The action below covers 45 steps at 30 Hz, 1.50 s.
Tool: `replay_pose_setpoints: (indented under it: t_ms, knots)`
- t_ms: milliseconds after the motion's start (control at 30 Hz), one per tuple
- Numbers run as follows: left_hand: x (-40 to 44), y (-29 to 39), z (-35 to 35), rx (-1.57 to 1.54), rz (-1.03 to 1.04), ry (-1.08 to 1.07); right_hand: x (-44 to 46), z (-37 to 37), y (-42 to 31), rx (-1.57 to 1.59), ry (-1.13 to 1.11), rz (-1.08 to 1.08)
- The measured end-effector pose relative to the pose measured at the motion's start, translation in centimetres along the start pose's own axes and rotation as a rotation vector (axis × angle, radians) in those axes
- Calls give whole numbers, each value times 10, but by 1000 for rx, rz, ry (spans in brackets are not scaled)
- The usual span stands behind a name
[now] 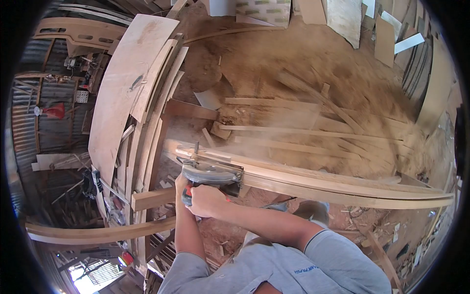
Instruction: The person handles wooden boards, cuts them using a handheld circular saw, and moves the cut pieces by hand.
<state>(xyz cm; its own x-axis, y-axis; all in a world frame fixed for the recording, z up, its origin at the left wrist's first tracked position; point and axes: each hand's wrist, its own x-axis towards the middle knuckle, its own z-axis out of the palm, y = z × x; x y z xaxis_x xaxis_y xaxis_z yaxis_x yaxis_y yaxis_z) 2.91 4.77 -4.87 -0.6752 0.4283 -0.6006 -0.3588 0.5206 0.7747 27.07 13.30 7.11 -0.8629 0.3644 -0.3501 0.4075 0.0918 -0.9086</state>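
Observation:
A circular saw (210, 174) with a dark, rounded guard rests on a long wooden plank (313, 180). My right hand (206, 200) is closed round the red-and-black rear handle of the saw. At the saw's left side is my left hand (180, 183), pressed close against it; its fingers are hidden by the tool and my right arm. Pale dust hangs round the left end of the plank, past the front of the saw. The blade itself is out of sight beneath the guard.
A tall stack of boards and sheets (132, 78) stands to the left. Below it, a thick curved timber (103, 233) sticks out. Loose wood strips (313, 131) lie on the dusty ground ahead. Panels (387, 41) lean at the back right.

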Motion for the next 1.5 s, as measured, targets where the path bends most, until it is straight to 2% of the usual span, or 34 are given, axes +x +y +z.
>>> replay_pose_setpoints:
  t_ms: [833, 1500]
  knots:
    - [-18, -12, 19, 2, 27, -6, -32, -8, 19, 28, 43, -10]
    - [2, -4, -4, -2, 45, -4, 4, 7, 9, 51, 117, -87]
